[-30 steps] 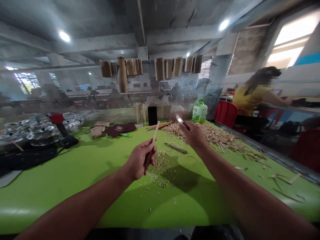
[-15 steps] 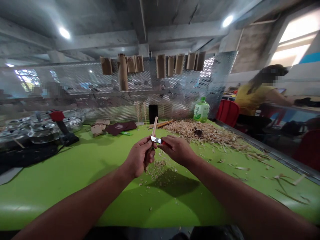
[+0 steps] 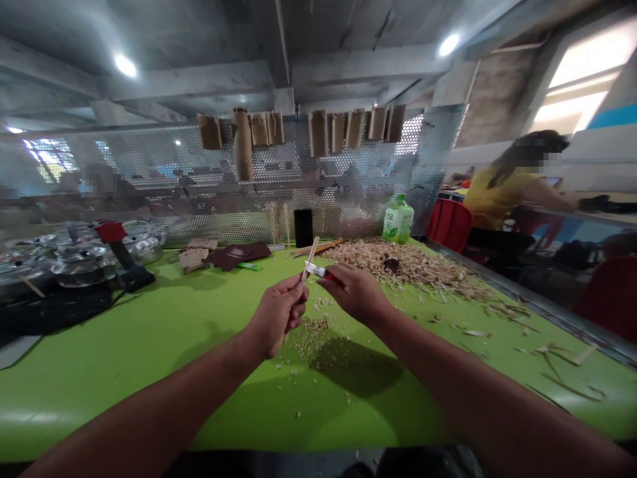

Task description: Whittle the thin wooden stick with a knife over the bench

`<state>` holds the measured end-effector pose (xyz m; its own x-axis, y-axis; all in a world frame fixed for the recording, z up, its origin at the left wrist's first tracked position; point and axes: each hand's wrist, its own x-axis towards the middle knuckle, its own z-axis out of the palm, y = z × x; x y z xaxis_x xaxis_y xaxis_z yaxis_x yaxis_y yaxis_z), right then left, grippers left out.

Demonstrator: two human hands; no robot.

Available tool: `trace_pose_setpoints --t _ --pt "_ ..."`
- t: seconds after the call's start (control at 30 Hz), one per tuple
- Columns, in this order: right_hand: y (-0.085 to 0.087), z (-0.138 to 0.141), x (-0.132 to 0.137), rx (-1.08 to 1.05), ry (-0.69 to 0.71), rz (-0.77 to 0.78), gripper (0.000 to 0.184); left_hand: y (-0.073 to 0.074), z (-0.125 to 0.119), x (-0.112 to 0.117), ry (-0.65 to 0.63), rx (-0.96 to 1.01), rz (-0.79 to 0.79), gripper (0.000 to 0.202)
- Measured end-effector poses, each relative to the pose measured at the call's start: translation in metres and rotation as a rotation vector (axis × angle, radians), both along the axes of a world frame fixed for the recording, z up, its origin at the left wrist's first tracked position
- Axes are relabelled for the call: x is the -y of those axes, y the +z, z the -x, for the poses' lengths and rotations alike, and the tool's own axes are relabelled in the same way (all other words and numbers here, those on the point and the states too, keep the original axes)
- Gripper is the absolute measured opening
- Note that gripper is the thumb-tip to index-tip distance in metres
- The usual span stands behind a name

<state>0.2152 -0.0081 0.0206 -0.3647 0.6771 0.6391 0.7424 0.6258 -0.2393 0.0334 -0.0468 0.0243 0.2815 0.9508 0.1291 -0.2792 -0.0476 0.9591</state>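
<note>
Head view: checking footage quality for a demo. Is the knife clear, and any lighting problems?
Head view: the knife blade glints but stays readable; the window at right is blown out; a dark shadow falls on the green tabletop; the edges bend with wide-angle distortion.

A green table point(image 3: 99, 392) carries wood shavings point(image 3: 403, 262); a plastic bottle point(image 3: 398, 220); a maroon cloth point(image 3: 237, 251).
</note>
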Motion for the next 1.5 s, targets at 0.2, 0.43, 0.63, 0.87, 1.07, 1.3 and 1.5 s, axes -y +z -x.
trace_pose_setpoints --t 0.2,0.43,0.63,0.87,1.07,1.3,1.5 --pt "0.024 -0.069 -0.045 -0.519 -0.474 0.004 0.039 -0.005 -0.004 0.009 -0.112 -0.048 0.058 0.021" --pt "0.01 -0.046 -0.031 -0.358 -0.109 -0.019 0.033 -0.006 0.001 -0.009 0.057 0.068 0.006 0.033" --pt "-0.001 -0.003 -0.001 -0.076 0.138 0.051 0.028 -0.007 0.003 -0.012 0.084 0.077 0.001 0.036" --pt "-0.001 -0.002 0.001 -0.012 0.129 0.062 0.028 -0.006 0.003 -0.009 0.053 0.079 -0.016 0.035" --pt "-0.001 0.0 0.003 0.019 0.099 0.079 0.029 -0.011 0.004 -0.012 0.088 0.04 -0.029 0.04" --pt "-0.002 0.006 0.007 0.039 0.023 0.026 0.027 -0.01 0.005 -0.009 0.086 -0.023 -0.037 0.035" --pt "0.019 -0.052 -0.034 -0.348 -0.287 0.079 0.036 -0.012 -0.005 0.009 0.001 -0.086 0.021 0.043"
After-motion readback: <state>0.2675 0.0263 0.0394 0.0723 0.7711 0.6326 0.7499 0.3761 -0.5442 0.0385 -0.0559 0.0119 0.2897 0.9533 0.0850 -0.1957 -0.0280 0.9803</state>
